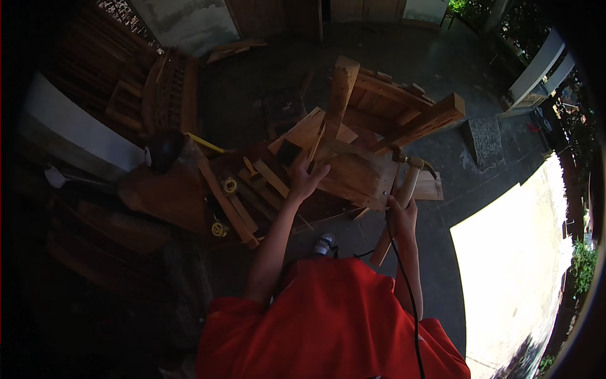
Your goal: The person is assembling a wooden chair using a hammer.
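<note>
In the head view, a wooden furniture piece [353,170] with a broad board and upright legs [344,82] lies tilted on the work surface before me. My left hand [306,180] grips it at the board's left side, near the foot of an upright leg, thumb on the board. My right hand [401,218] holds the board's lower right corner, beside a pale slanted wooden rail [404,189]; what exactly the fingers wrap is partly hidden. A dark cord runs down past my right hand. A tool [423,165] at the rail's top is too small to identify.
Wood offcuts [252,208], yellow rolls or tapes [230,186] and a yellow-handled tool [248,165] lie to the left. Carved wooden furniture [145,95] stands behind, beside a dark rounded object [164,155]. A sunlit patch of floor [505,265] is at right; my sandalled foot [324,243] is below.
</note>
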The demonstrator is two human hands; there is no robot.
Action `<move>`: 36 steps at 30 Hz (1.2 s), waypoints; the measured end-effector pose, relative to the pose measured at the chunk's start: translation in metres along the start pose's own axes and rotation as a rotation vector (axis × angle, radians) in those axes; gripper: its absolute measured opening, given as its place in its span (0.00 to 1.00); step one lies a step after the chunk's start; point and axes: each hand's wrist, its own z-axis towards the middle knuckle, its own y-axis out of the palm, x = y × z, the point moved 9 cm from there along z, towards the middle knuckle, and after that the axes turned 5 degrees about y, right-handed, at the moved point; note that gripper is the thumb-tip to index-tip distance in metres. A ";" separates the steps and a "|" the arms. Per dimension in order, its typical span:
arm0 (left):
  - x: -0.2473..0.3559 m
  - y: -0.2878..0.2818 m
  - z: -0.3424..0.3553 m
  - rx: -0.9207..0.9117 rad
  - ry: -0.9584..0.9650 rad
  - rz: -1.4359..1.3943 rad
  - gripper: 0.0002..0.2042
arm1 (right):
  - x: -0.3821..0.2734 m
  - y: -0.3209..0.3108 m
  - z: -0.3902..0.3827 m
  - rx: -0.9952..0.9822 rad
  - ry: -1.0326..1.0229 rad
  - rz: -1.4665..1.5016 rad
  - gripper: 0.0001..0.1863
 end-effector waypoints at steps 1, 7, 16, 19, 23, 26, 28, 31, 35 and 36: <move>0.003 0.000 -0.002 0.027 0.044 -0.022 0.31 | -0.005 0.001 -0.001 0.009 -0.029 -0.021 0.22; 0.004 0.005 -0.021 0.105 0.085 -0.047 0.29 | -0.018 -0.009 -0.009 0.074 -0.101 -0.060 0.20; 0.010 0.017 -0.036 0.174 0.020 0.021 0.34 | -0.016 -0.028 0.007 0.075 -0.062 -0.129 0.20; 0.016 0.026 -0.043 0.200 0.046 -0.016 0.37 | -0.014 -0.038 0.009 0.101 -0.048 -0.190 0.21; 0.007 0.035 -0.055 0.253 0.066 -0.099 0.40 | -0.021 -0.039 0.010 0.078 -0.057 -0.165 0.20; -0.002 0.047 -0.066 0.263 0.056 -0.073 0.42 | -0.025 -0.048 0.015 0.089 -0.057 -0.172 0.19; 0.010 0.055 -0.073 0.273 0.059 -0.078 0.42 | -0.024 -0.057 0.019 0.085 -0.050 -0.206 0.18; 0.012 0.066 -0.083 0.314 0.073 -0.060 0.42 | -0.030 -0.062 0.023 0.012 -0.049 -0.177 0.21; 0.013 0.081 -0.099 0.379 0.054 -0.008 0.42 | -0.039 -0.071 0.028 0.013 -0.022 -0.219 0.21; 0.016 0.087 -0.102 0.380 0.053 -0.007 0.42 | -0.042 -0.072 0.031 -0.009 -0.033 -0.228 0.21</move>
